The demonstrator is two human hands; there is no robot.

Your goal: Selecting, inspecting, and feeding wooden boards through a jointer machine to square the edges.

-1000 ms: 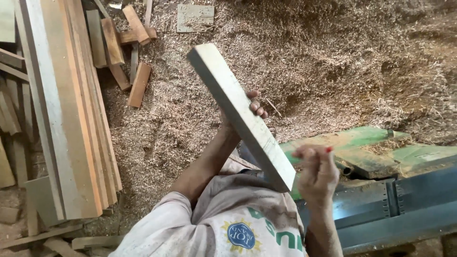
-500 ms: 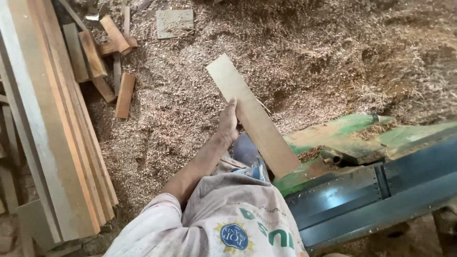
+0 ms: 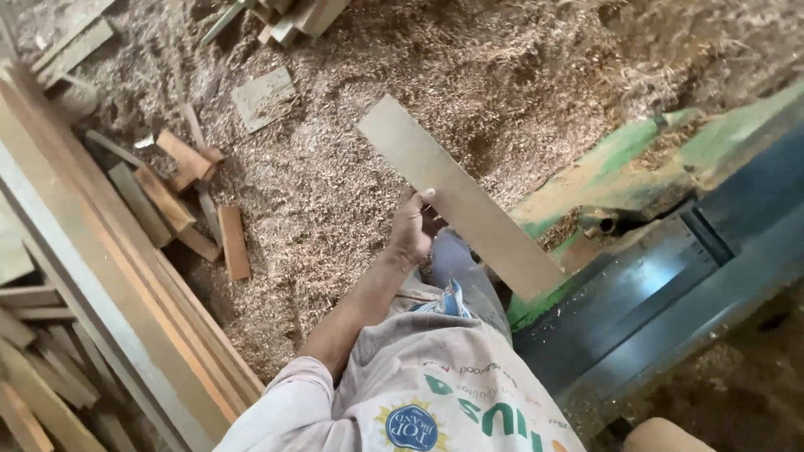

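Note:
My left hand (image 3: 414, 228) grips a long flat wooden board (image 3: 469, 209) at its left edge, about midway along. The board lies slanted, its far end over the sawdust and its near end resting against the green machine (image 3: 620, 176) by my leg. My right hand is out of sight; only a bit of arm (image 3: 662, 437) shows at the bottom edge.
Sawdust (image 3: 502, 67) covers the floor ahead. A stack of long planks (image 3: 109, 285) runs along the left. Short offcuts (image 3: 184, 192) lie beside it, and more (image 3: 293, 17) lie at the top. A dark metal machine bed (image 3: 670, 285) stands to the right.
The board has come down from a raised, on-edge hold to lie flat and low. My right hand let go of its near end and left the view.

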